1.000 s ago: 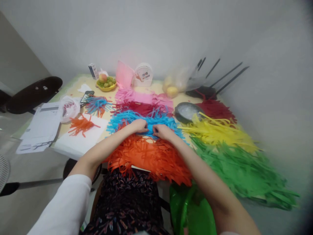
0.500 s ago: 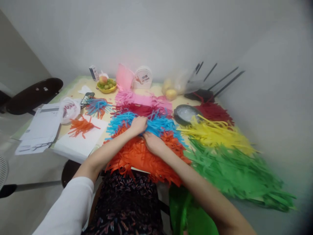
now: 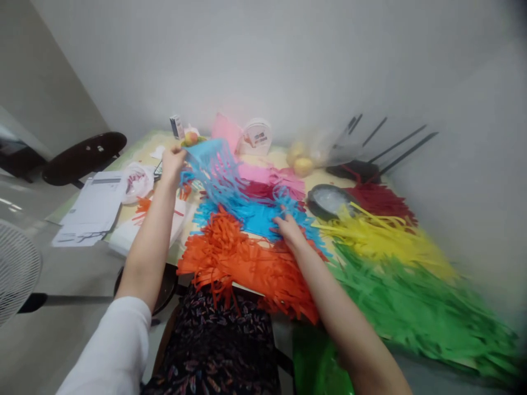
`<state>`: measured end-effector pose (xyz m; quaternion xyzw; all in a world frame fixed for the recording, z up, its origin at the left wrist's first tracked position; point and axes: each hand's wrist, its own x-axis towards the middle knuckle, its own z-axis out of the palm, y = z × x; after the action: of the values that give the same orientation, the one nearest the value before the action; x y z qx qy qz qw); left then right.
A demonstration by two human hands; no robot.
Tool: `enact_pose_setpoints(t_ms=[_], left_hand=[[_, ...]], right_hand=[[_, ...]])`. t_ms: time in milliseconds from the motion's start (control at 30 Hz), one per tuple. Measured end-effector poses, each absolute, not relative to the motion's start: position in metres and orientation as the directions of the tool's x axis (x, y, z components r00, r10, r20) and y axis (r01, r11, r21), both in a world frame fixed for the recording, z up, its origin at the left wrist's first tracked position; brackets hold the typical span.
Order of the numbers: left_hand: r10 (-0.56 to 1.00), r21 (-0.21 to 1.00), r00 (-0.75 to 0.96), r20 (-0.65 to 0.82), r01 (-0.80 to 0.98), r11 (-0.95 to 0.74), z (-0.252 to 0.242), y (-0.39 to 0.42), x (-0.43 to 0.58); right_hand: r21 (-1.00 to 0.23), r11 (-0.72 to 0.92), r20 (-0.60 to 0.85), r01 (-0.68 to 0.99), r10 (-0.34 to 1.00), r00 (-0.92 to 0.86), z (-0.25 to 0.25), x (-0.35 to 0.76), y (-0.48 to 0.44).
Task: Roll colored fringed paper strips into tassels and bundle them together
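My left hand (image 3: 173, 160) is raised at the left side of the table. Its closed fingers pinch the corner of a blue fringed paper sheet (image 3: 206, 151), whose cut strips hang down and trail to the right. My right hand (image 3: 289, 227) rests with fingers apart at the blue fringed paper pile (image 3: 259, 216), touching its right part. Nearest me lies an orange fringed paper pile (image 3: 242, 260). Behind the blue one are dark red fringed paper (image 3: 263, 190) and pink fringed paper (image 3: 255, 173), partly covered by the hanging strips.
Yellow fringed paper (image 3: 395, 236) and green fringed paper (image 3: 424, 307) spread along the right. A dark round bowl (image 3: 331, 202) stands behind the yellow. White printed sheets (image 3: 93, 206) and a plastic bag (image 3: 138, 181) lie left. A fan (image 3: 18, 271) stands beyond the table's left side.
My hands were together over the blue pile. The left has moved up and left, lifting a blue fringed sheet. The right has shifted right and its fingers have parted. The view has shifted slightly.
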<state>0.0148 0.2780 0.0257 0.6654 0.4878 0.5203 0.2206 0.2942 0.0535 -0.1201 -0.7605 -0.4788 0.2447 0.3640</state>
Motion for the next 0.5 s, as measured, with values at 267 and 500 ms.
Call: enact_pose_setpoints(t_ms=[267, 500], left_hand=[[0.708, 0.602, -0.101, 0.699, 0.617, -0.506, 0.095, 0.224, -0.043], [0.625, 0.182, 0.632, 0.458, 0.621, -0.762, 0.042, 0.114, 0.034]], right_hand=[[-0.872, -0.285, -0.041, 0.399, 0.853, 0.52, -0.063, 0.318, 0.01], [-0.471, 0.279, 0.674, 0.837, 0.726, 0.138, 0.014, 0.213, -0.019]])
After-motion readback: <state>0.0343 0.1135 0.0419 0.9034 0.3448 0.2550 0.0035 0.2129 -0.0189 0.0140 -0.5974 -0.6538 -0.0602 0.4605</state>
